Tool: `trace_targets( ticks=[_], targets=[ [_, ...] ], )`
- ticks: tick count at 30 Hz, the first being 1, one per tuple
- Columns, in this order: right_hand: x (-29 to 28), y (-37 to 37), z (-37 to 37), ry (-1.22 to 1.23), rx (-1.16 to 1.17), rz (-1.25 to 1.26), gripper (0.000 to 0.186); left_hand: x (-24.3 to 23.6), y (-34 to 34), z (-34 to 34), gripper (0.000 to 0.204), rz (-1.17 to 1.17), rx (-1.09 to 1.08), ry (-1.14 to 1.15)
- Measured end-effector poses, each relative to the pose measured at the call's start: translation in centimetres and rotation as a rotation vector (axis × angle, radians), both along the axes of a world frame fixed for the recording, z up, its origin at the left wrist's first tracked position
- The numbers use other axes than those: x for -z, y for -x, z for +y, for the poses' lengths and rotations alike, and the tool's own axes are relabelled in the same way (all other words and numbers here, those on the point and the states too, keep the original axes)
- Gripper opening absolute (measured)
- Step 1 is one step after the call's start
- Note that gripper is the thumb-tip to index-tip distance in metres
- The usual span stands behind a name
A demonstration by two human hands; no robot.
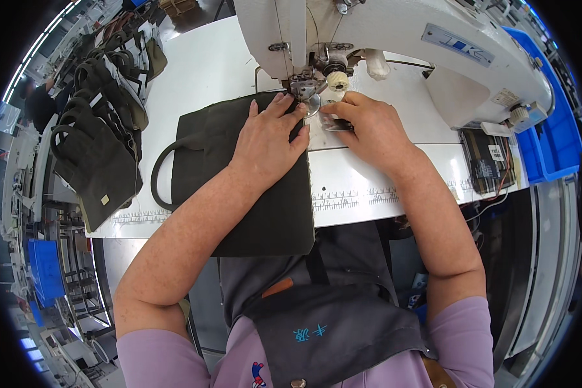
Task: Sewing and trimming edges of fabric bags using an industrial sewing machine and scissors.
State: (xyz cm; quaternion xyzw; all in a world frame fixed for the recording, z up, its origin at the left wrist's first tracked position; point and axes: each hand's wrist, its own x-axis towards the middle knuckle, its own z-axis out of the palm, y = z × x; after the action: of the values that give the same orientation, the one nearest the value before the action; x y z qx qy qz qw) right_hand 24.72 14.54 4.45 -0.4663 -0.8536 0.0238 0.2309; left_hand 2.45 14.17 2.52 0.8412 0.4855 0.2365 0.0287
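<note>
A dark olive fabric bag panel (258, 213) with a looped handle (161, 169) lies on the white sewing table, its near end hanging over the front edge. My left hand (268, 139) rests flat on it, fingers spread, fingertips close to the needle area of the sewing machine (304, 87). Just right of the presser foot, my right hand (368, 129) is closed around small metal thread snips (336, 123), mostly covered by the fingers. The snips are near the panel's right edge; whether they touch a thread is too small to tell.
Several dark bag pieces with handles (103, 149) are piled at the table's left. The machine arm (459, 52) spans the far right. Beside it sit a dark flat pouch-like item (486, 165) and a blue bin (556, 145). A ruler strip (349, 198) runs along the front edge.
</note>
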Motion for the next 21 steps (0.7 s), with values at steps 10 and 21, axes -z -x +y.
trace_targets(
  ticks=[10,21],
  targets=[
    [-1.8,0.2,-11.1,0.131,-0.153,0.347,0.006,-5.5,2.4,-8.6,0.069,0.062,0.255,0.112],
    [6.0,3.1,-16.4,0.827,-0.146,0.974,0.026,-2.4,4.1,-13.3,0.031,-0.26,0.337,0.141]
  ],
)
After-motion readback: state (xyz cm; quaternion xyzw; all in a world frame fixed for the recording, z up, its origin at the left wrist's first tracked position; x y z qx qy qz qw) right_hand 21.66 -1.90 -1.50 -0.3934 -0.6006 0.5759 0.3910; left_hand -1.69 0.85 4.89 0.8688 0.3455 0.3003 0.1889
